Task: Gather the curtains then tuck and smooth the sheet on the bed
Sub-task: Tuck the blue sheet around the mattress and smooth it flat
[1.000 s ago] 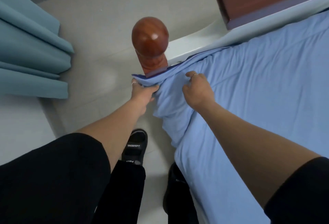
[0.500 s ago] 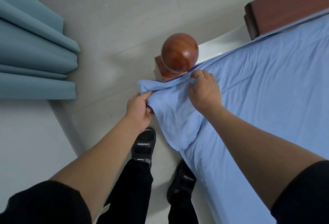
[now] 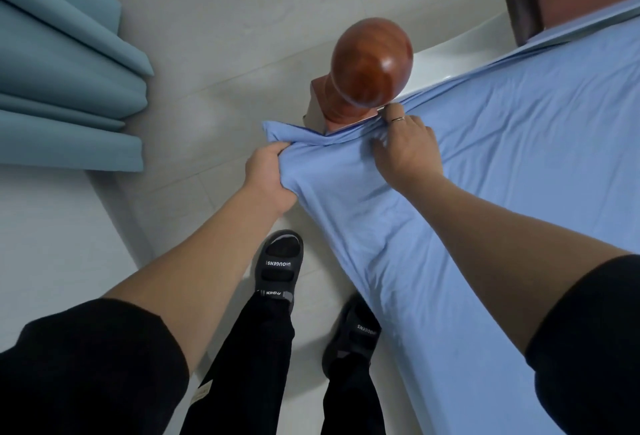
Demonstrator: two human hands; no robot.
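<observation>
two hands worked one corner of the pale blue sheet (image 3: 519,175), which lay spread over the bed and draped off its near corner beside the round-topped wooden bedpost (image 3: 372,64). the left hand (image 3: 268,178) gripped a bunched fold of the loose corner, fingers curled into the cloth, holding it out past the bed's edge above the floor (image 3: 242,2). a second earlier that hand had sat close under the post; it had since drawn back with more cloth gathered. the right hand (image 3: 403,147), wearing a ring, had slid from the flat of the sheet to the foot of the post, its curled fingertips pinching the sheet's edge there. the corner flap stuck out untucked, so the tucking looked under way, not finished, and creases crossed the sheet. the teal curtains (image 3: 69,88) hung in bunched folds at the left, well apart from the bed, seemingly already gathered.
</observation>
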